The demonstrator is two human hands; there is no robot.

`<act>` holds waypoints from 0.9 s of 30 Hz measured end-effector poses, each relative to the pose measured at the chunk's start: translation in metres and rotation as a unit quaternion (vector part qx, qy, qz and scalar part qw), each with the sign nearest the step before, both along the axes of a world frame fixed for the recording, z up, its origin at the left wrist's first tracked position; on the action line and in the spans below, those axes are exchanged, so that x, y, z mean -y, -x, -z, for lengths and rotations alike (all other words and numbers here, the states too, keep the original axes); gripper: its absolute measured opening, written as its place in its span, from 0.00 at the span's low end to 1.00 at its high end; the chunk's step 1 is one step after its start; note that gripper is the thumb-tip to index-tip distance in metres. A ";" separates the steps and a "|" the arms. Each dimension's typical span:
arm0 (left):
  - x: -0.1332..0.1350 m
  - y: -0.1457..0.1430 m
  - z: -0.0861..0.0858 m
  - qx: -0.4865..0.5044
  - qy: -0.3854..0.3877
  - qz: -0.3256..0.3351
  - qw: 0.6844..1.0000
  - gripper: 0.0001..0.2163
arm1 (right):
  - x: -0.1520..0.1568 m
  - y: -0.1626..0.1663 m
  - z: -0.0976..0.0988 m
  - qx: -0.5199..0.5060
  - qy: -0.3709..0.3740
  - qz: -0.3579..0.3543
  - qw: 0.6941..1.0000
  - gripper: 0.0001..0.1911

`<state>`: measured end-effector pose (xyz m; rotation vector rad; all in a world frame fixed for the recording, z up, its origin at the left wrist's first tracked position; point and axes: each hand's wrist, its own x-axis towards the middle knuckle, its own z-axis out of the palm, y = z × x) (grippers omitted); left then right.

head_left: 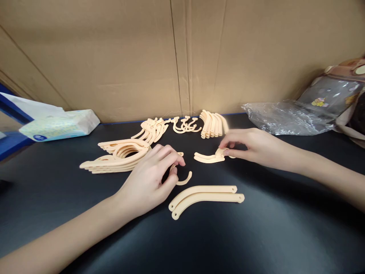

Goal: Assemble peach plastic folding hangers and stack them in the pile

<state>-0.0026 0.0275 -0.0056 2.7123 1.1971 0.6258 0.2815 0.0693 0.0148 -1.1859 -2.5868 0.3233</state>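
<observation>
- Through the head camera I have both bare hands over a black table (256, 239), their forearms reaching in from either side.
- The right hand (238, 144) has thumb and forefinger pinching a small cream piece (220, 153); part of it is hidden by the fingers.
- Two slim curved strips (209, 157) extend leftward from that pinch, side by side; I cannot tell whether they are joined to the piece.
- The left hand (155, 173) is curled, thumb and forefinger bent close to each other beside a cream hook (186, 179).
- The hook's curved end shows past the left thumb, the rest covered; I cannot tell whether these fingers grip it or merely rest there.
- Nearer me, well clear of both hands, lie two long bent arms (207, 197), nested along the same curve, with holes at their ends.
- Left of the left hand I see a stack of cream hanger shapes (105, 164), layered one on another.
- Farther back sit a heap of curved parts (154, 129), a cluster of hooks (186, 125) and a row of bent pieces (212, 123).
- A tissue pack (61, 125) rests at the left; crumpled clear plastic (288, 116) lies at the right, before a brown cardboard wall (114, 57).
</observation>
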 end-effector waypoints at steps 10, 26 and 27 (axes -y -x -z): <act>-0.004 0.008 -0.008 -0.079 -0.063 0.111 0.989 0.10 | 0.003 -0.003 -0.006 0.016 -0.083 0.033 0.996 0.12; -0.006 0.006 -0.012 -0.114 -0.187 0.094 0.971 0.09 | 0.004 0.002 -0.004 0.052 -0.152 0.012 0.987 0.11; -0.005 0.006 -0.012 -0.107 -0.192 0.091 0.971 0.08 | 0.005 0.002 -0.003 0.048 -0.161 0.006 0.986 0.10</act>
